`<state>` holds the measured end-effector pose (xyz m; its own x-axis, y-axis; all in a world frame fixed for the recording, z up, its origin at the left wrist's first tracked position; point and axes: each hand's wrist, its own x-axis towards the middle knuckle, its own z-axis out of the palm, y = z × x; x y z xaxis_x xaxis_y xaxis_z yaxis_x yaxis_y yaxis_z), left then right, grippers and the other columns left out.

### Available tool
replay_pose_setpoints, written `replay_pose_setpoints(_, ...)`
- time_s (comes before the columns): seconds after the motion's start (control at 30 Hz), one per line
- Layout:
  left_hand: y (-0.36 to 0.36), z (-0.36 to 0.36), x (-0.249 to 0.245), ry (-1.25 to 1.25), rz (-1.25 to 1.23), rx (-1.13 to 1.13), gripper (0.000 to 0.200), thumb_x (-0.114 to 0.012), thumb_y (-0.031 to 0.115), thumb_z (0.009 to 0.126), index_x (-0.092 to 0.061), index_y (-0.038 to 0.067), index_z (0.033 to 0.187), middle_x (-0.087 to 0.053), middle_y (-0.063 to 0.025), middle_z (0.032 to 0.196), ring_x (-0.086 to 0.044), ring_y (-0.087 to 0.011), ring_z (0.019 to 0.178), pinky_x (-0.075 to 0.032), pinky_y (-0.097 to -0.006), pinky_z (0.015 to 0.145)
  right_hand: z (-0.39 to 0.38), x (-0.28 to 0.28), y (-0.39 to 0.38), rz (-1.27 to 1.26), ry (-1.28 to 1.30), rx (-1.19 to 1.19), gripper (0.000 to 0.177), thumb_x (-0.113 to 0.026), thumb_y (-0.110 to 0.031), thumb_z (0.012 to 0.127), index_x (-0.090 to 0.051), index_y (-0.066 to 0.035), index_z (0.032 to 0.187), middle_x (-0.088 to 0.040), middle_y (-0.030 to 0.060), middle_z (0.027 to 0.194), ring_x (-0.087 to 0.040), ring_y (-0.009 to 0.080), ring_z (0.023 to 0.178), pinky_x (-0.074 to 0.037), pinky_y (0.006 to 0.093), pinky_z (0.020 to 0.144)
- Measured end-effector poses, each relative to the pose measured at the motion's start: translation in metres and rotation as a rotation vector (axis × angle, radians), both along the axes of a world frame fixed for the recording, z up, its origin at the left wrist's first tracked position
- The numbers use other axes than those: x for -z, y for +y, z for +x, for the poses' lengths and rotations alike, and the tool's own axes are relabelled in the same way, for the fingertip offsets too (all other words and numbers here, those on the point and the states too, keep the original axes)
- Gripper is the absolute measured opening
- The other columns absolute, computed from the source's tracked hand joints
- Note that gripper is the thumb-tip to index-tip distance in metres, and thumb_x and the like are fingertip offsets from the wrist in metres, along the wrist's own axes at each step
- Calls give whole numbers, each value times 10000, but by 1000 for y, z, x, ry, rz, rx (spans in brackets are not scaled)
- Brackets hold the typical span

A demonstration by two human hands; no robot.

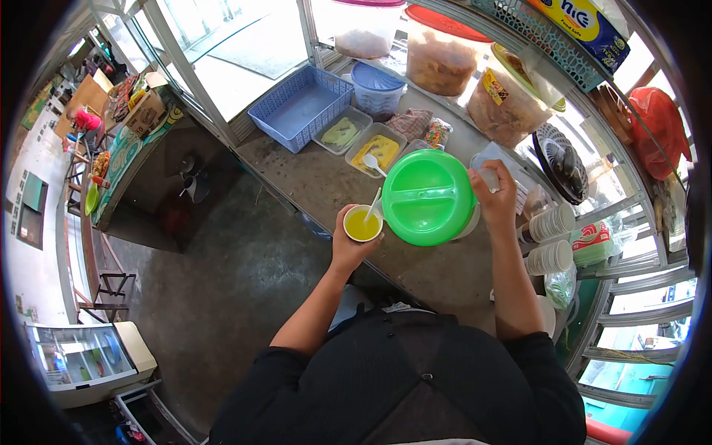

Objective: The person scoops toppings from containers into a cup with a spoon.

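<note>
My left hand (351,245) is wrapped round a paper cup (363,224) with yellow liquid inside. A white spoon (373,203) leans out of this cup over its rim. My right hand (495,194) grips the handle of a pitcher with a bright green lid (429,199). The pitcher's spout side faces the cup, close to its rim, above the counter. Just beyond the pitcher sit an open container of yellow food (377,150) with a white spoon in it and another container of pale green food (342,132).
A blue basket (300,107) lies at the counter's (297,169) far left. Large tubs of snacks (440,55) line the window. Stacked paper cups (550,222) stand at the right. Across the floor are a second table (141,148), a person in red (89,122) and a glass-topped freezer (85,356).
</note>
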<state>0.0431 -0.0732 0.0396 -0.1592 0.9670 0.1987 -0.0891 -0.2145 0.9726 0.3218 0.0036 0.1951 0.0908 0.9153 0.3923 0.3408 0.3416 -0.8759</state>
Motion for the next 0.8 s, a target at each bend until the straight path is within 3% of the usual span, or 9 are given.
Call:
replay_pose_setpoints(0.17,1,2,-3,-27,-4,-1,789,-893,61,718,-441,58,1364,-613,-65,1210,-616,-162,1131,-490,-321,1001,0,0,-2,-2,-44,13,336,-804,-285,856,-629,-15,955,-594,18,841,-539,92,828,-455,264,770)
replay_pose_setpoints(0.37,2,2,-1,-14,1,10,817,-871,15,717,-418,72,1395,-598,-61,1238,-609,-175,1167,-495,-330,1009,-11,0,-4,24,-93,4,348,-813,-280,836,-646,0,958,-630,58,857,-574,132,828,-470,290,781)
replay_pose_setpoints(0.47,1,2,3,-34,19,-12,782,-896,65,722,-444,55,1360,-615,-69,1214,-620,-169,1130,-494,-321,995,-17,-6,-7,8,-101,-14,346,-813,-277,832,-646,-1,956,-632,66,860,-581,144,823,-471,291,784)
replay_pose_setpoints(0.8,-3,-5,6,14,1,-19,816,-879,18,726,-418,65,1398,-599,-61,1237,-607,-169,1161,-492,-324,1007,-20,-8,-2,14,-100,-32,330,-805,-274,842,-633,-14,949,-621,50,853,-569,129,827,-465,285,784)
